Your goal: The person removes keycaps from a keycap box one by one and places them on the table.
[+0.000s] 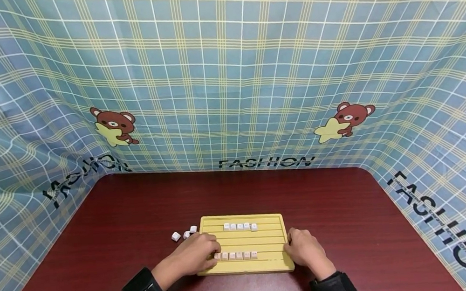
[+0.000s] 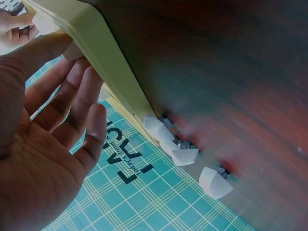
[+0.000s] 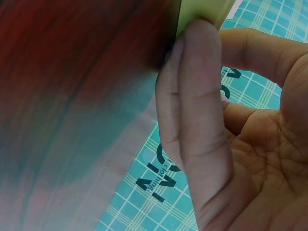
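A yellow ridged tray (image 1: 263, 238) lies on the table before me. My left hand (image 1: 195, 254) reaches over its left edge, thumb and fingers pinching a keycap at the left end of the near row; the hand partly hides it. Several pale pink keycaps (image 1: 239, 255) stand side by side in that row. Farther back, several white keycaps (image 1: 240, 226) form another row, the rightmost sitting slightly lower. My right hand (image 1: 306, 248) grips the tray's right edge, its fingers (image 3: 202, 86) along the outer wall and the thumb at the rim.
Three loose white keycaps lie left of the tray, the outermost keycap (image 1: 176, 236) tipped over; one is partly behind the left hand. The dark red table (image 1: 138, 211) is enclosed by a blue plaid curtain (image 1: 228, 94) at the back and sides.
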Demonstrator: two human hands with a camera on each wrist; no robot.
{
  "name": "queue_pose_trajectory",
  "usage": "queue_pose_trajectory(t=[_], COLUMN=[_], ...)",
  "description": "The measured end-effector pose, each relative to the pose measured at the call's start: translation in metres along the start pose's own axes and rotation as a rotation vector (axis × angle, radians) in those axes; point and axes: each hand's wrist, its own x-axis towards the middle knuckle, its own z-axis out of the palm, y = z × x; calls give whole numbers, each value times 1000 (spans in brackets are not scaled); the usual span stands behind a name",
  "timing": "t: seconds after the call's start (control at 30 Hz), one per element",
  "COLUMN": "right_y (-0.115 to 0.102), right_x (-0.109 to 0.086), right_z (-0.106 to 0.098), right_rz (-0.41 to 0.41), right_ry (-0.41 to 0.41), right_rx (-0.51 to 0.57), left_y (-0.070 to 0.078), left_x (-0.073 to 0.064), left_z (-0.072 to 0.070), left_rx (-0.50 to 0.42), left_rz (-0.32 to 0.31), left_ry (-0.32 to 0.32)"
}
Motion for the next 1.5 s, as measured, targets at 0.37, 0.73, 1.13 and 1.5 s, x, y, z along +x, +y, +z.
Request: queue_pose_trajectory(t=[0.37,0.73,1.13,1.5], right_y=[0,1,1,0], right_x=[0,0,0,0], right_z=[1,1,2,1], right_rz=[5,-28,-28,-8], right_ry=[4,34,14,-5], right_rx=[4,2,4,2], left_y=[0,-1,0,-5], left_x=[0,0,-1,-4], left_z=[0,2,2,-4], left_rx=[2,32,27,18], left_rz=[6,34,20,-30], left_ry=[-7,43,35,29])
